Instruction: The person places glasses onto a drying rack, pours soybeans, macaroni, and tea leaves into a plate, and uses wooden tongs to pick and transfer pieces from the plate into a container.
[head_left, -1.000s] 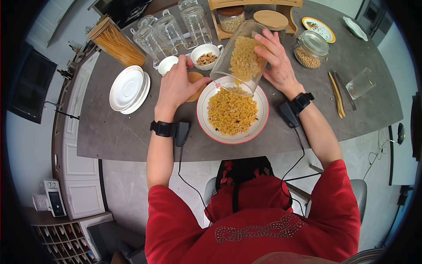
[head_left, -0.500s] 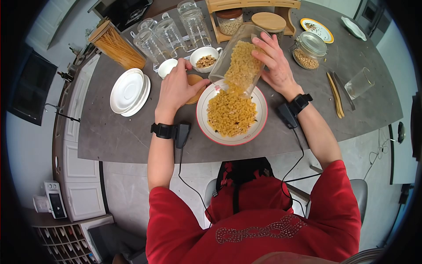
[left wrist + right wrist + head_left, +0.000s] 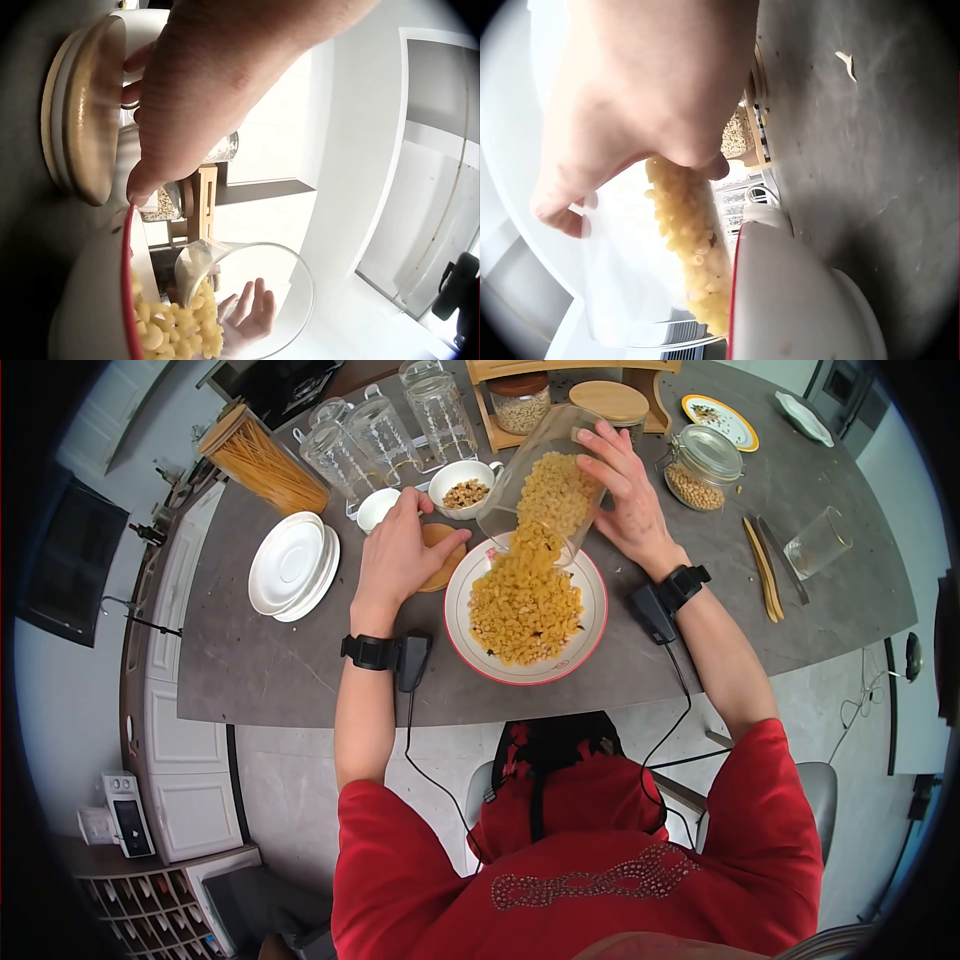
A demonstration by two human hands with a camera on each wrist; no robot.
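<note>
My right hand (image 3: 632,500) grips a clear glass jar (image 3: 518,485), tilted with its mouth low over the bowl. Yellow pasta (image 3: 555,490) slides from the jar onto the heap in a red-rimmed white bowl (image 3: 597,622). In the right wrist view, the pasta (image 3: 690,232) lies along the jar's lower side. My left hand (image 3: 400,555) hovers left of the bowl, fingers loosely bent, over a round wooden lid (image 3: 436,575). Its thumb tip shows right at the bowl's red rim (image 3: 129,247) in the left wrist view. A small white cup (image 3: 374,510) stands by its fingers.
A white cup of nuts (image 3: 465,495) and several glass mugs (image 3: 385,440) stand behind the left hand. White saucers (image 3: 288,565) and a spaghetti jar (image 3: 265,465) are at left. A jar of chickpeas (image 3: 700,475), tongs (image 3: 763,575) and an empty glass (image 3: 820,545) are at right.
More pasta has run from the jar into the bowl, and the heap there has grown. The jar stays tilted in the right hand. The left hand has barely moved.
</note>
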